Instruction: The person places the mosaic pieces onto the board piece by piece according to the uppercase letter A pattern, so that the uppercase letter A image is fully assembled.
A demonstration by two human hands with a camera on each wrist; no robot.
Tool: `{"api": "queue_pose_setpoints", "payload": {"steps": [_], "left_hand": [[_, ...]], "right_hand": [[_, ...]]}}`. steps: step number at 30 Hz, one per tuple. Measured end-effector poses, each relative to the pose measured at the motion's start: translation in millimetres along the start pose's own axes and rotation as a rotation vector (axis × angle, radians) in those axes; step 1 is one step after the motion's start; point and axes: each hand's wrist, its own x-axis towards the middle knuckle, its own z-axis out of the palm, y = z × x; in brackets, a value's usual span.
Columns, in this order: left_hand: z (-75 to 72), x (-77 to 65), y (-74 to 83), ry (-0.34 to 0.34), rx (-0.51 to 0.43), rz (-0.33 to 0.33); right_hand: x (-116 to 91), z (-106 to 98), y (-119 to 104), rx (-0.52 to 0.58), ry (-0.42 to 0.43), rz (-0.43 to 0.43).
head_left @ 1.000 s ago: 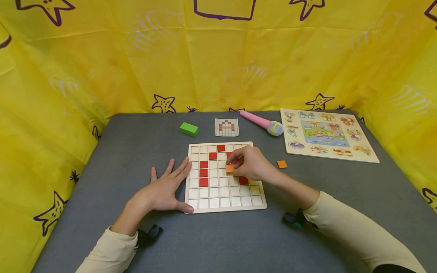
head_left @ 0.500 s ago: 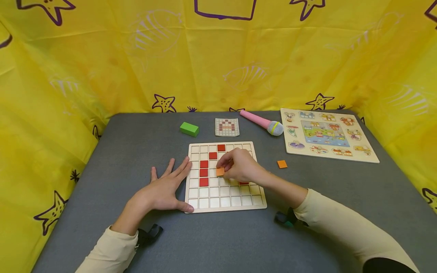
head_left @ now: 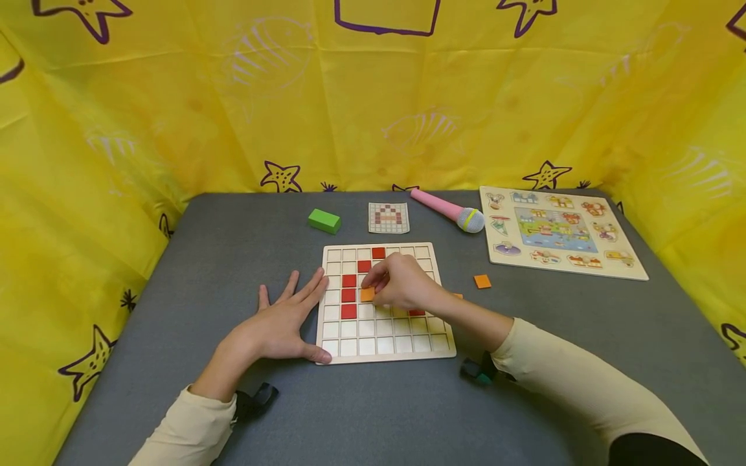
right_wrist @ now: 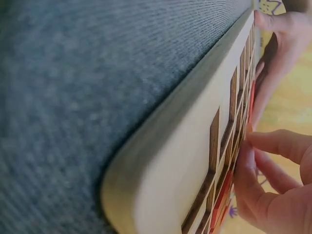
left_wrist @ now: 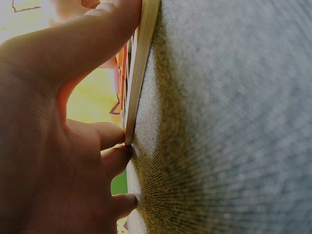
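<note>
A wooden grid board (head_left: 379, 358) lies on the table, with red square tiles (head_left: 348, 311) set in some of its cells. My right hand (head_left: 405, 283) pinches an orange square tile (head_left: 367, 295) at a cell just right of the middle red tile in the left column. In the right wrist view its thumb and fingertips (right_wrist: 256, 140) meet close over the grid. My left hand (head_left: 280, 329) rests spread out at the board's left side, thumb on the near corner and fingers along the edge. The right hand hides part of the board and some red tiles.
Beyond the board lie a green block (head_left: 324, 221), a small pattern card (head_left: 388, 218) and a pink toy microphone (head_left: 445, 208). A picture puzzle board (head_left: 568, 233) is at the back right. One loose orange tile (head_left: 482, 281) lies right of the grid; another (head_left: 458, 296) peeks out behind the right forearm.
My right hand has carried the orange tile leftward across the grid, to beside the red tiles of the left column. The left hand has stayed in place.
</note>
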Motion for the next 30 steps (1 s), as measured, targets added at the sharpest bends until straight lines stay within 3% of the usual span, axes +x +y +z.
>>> {"api": "queue_pose_setpoints", "payload": {"steps": [30], "left_hand": [[0.3, 0.2, 0.1, -0.007, -0.005, -0.003]], "right_hand": [[6.1, 3.9, -6.3, -0.031, -0.013, 0.014]]}}
